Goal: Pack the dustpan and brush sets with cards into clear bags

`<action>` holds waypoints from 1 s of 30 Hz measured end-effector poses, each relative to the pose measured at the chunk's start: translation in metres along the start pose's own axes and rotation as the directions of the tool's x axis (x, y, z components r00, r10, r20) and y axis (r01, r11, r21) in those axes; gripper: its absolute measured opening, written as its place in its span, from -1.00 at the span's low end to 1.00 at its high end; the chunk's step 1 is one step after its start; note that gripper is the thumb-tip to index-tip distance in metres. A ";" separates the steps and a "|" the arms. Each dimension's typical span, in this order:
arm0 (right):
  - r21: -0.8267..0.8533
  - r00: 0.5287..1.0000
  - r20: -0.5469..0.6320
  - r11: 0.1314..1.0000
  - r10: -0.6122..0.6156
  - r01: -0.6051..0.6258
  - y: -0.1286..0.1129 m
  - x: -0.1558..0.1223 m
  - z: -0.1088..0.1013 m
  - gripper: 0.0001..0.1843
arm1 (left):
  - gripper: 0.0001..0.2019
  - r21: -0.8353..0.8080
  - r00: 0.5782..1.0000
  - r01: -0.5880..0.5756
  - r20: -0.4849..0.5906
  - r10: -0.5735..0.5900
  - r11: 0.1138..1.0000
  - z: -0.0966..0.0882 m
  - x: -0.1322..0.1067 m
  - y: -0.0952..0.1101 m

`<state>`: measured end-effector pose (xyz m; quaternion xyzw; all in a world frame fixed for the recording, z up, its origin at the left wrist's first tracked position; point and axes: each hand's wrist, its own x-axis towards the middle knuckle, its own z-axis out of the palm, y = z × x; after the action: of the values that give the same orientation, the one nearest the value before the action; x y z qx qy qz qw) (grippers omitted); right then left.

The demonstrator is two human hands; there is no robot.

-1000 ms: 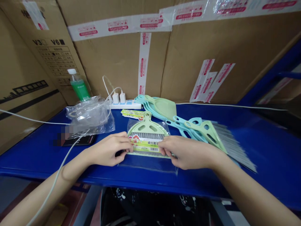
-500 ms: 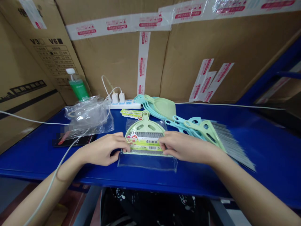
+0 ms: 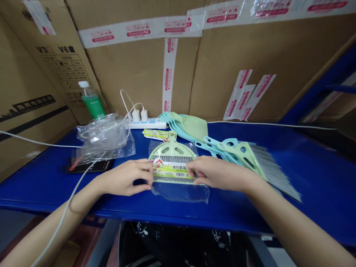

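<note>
A pale green dustpan [image 3: 172, 149] lies on the blue table with a grey-bristled brush [image 3: 174, 159] nested in it and a printed label card [image 3: 169, 171] across its front. A clear plastic bag [image 3: 180, 193] surrounds the set, its loose end spread towards me. My left hand [image 3: 125, 178] pinches the bag by its lower left corner, thumb and fingers together. On the opposite side, my right hand [image 3: 215, 171] is closed at the set's right edge, fingers curled over the end of the card and the bag there. Its fingertips are partly hidden.
Stacked dustpans [image 3: 191, 128] lie behind, and several brushes [image 3: 244, 155] to the right. More label cards [image 3: 154, 134] sit near a power strip [image 3: 151, 123]. Clear bags [image 3: 105, 135] and a green bottle [image 3: 93, 102] are at left. A white cable [image 3: 65, 207] crosses my left forearm.
My left hand has shifted from the card's left end down to the bag's lower left corner, drawing that corner inward. The right hand has moved only slightly; the dustpan stays put.
</note>
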<state>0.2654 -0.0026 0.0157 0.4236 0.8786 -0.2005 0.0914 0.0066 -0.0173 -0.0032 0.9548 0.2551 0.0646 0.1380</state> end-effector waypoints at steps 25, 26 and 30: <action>-0.014 0.999 -0.050 1.000 -0.011 0.010 0.002 0.007 0.006 -0.86 | -0.73 0.169 0.982 0.100 -0.177 -0.070 0.980 0.014 0.009 -0.001; -0.009 0.999 -0.052 1.000 -0.009 0.009 0.002 0.008 0.006 -0.86 | -0.73 0.173 0.980 0.105 -0.183 -0.073 0.979 0.015 0.010 -0.001; 0.002 0.999 -0.040 1.000 -0.002 0.002 0.001 0.008 0.003 -0.85 | -0.74 0.183 0.972 0.136 -0.213 -0.096 0.974 0.017 0.011 0.000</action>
<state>0.2607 0.0021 0.0097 0.4266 0.8806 -0.1930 0.0733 0.0189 -0.0155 -0.0189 0.9356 0.3285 0.1276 0.0199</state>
